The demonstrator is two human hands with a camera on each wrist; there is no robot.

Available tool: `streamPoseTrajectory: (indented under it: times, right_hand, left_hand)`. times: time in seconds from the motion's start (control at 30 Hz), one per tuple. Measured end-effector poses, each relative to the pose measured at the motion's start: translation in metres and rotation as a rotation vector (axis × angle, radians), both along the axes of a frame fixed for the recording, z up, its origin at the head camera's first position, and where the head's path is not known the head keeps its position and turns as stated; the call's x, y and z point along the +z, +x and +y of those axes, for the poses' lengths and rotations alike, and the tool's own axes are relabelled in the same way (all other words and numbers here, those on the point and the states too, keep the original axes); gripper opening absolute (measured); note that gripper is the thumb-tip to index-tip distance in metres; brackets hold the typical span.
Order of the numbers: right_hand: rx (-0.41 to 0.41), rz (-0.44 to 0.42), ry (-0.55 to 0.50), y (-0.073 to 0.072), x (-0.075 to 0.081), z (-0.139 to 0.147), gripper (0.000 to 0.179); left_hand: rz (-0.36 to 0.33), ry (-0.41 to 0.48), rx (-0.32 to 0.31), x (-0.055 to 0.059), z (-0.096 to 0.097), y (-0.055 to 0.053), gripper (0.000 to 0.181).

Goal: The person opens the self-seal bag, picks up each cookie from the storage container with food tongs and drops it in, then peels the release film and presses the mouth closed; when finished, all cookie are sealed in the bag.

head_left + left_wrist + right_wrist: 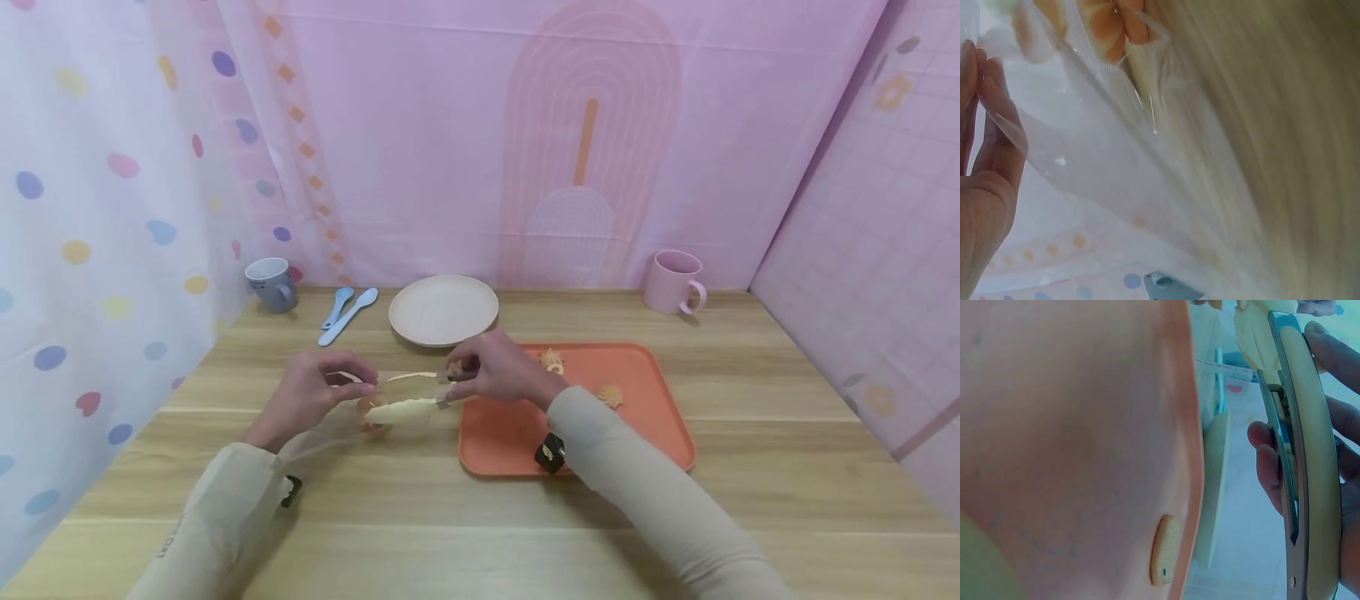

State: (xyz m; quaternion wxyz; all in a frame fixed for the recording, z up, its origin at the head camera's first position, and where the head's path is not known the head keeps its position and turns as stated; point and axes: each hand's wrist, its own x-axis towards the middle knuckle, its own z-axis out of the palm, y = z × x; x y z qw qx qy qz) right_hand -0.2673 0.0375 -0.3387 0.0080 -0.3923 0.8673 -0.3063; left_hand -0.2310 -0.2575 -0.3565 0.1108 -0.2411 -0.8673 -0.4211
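My left hand (311, 392) pinches the edge of a clear plastic bag (1104, 150) between thumb and fingers. Golden-brown cookies (1107, 28) show through the film in the left wrist view. In my right hand (498, 368) is a pair of tongs (1316, 456) with cream grips, metal edges and cream tips. The two tong arms stand apart and point left toward the bag's mouth. Whether the tips touch a cookie cannot be told. Right of the bag, an orange tray (495, 442) holds several cookies (610, 396), partly hidden by the right arm.
Behind the hands stands a beige round plate (444, 310). Two light-blue spoons (348, 317) and a grey-blue mug (272, 285) are at the back left. A pink mug (672, 283) is at the back right. Curtains (412, 150) enclose the wooden table (375, 550).
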Motion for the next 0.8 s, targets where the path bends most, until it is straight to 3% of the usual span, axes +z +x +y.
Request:
streamPoseTrajectory:
  times: [0.37,0.63,0.8]
  right_hand:
    - [0.031,0.203,0.062,0.002,-0.002,-0.025,0.046]
    - [0.058,0.202,0.054,0.003,0.003,-0.038,0.038]
    - [0.013,0.142,0.065,0.005,0.005,-0.04,0.034]
  left_hand:
    - [0.034,-0.004,0.011,0.0,0.003,0.0,0.016]
    - [0.034,-0.016,0.01,0.001,0.003,0.0,0.014]
    - [0.047,-0.036,0.009,0.001,0.001,-0.002,0.016]
